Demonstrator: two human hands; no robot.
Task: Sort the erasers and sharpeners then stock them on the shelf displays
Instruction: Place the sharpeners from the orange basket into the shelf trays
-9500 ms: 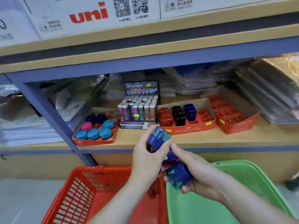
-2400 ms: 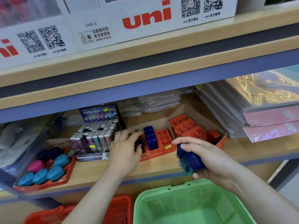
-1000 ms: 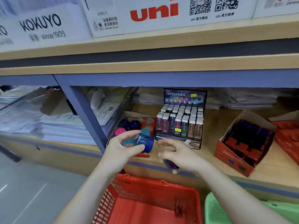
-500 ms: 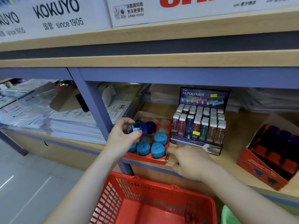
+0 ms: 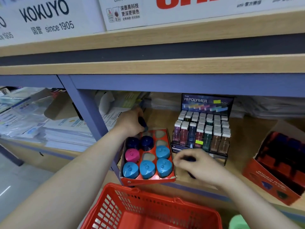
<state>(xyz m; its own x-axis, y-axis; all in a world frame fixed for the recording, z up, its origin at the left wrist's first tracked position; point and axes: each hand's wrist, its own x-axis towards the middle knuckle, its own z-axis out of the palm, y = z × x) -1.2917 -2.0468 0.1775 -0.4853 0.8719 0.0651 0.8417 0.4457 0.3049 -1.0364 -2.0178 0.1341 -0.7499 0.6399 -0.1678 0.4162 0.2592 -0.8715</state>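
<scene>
An orange display tray (image 5: 149,179) on the wooden shelf holds rounded sharpeners: several light blue ones (image 5: 147,169), a pink one (image 5: 131,155) and two dark blue ones (image 5: 146,142). Some of its slots are bare. My left hand (image 5: 130,123) reaches over the tray's back left corner, shut on a dark blue sharpener (image 5: 142,123). My right hand (image 5: 196,164) hovers just right of the tray, fingers curled around a dark blue sharpener (image 5: 189,159) that is mostly hidden.
A HI-POLYMER eraser display (image 5: 203,131) stands right of the tray. A tilted orange Faber-Castell box (image 5: 272,177) sits far right. A blue shelf post (image 5: 92,119) rises left of the tray. A red basket (image 5: 148,210) and a green basket (image 5: 237,222) lie below.
My left hand has carried the dark blue sharpener further back over the tray's rear corner. My right hand has lifted slightly beside the tray. The view has shifted closer.
</scene>
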